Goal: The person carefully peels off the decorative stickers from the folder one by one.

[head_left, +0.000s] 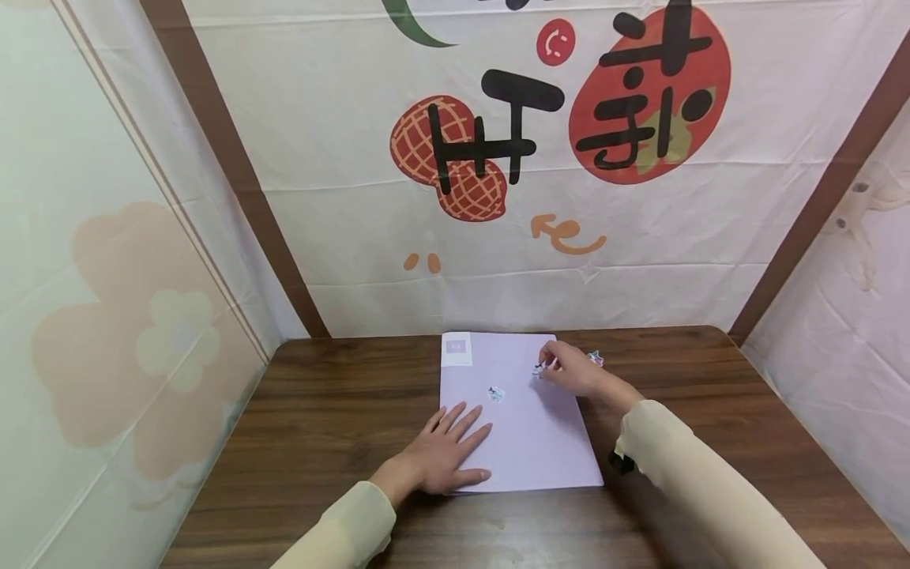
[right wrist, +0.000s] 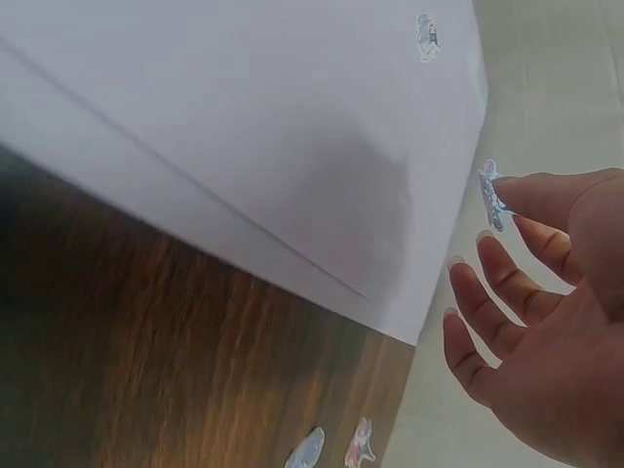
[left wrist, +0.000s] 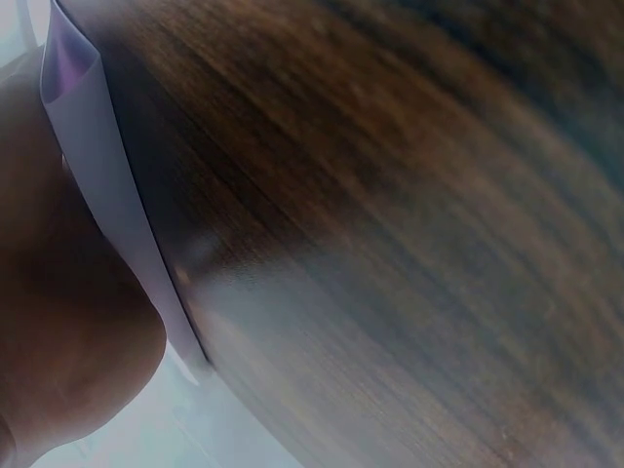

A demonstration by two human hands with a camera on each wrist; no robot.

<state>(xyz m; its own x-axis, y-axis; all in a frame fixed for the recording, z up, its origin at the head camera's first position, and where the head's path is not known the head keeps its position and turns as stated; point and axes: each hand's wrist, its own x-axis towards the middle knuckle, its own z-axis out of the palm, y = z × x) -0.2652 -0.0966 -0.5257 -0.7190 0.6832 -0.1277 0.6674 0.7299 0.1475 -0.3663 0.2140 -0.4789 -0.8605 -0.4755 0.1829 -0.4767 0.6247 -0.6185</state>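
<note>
A thin lilac folder (head_left: 526,446) lies on the table with a white label (head_left: 456,359) at its far left corner. On its left edge rests my left hand (head_left: 444,454), fingers spread flat over the cover. My right hand (head_left: 579,373) is raised over the folder's far right part. Its thumb and index finger pinch a small silvery-blue sticker (right wrist: 491,198), while the other fingers (right wrist: 478,322) are loosely bent. Another small sticker (head_left: 496,393) is on the cover, left of the right hand. In the left wrist view, the left hand (left wrist: 68,322) hides much of the folder.
Two loose stickers, one pale blue (right wrist: 306,448) and one reddish (right wrist: 360,444), lie on the wooden table (head_left: 320,442) beyond the folder's right edge. A printed fabric curtain (head_left: 341,229) hangs behind the table's far edge.
</note>
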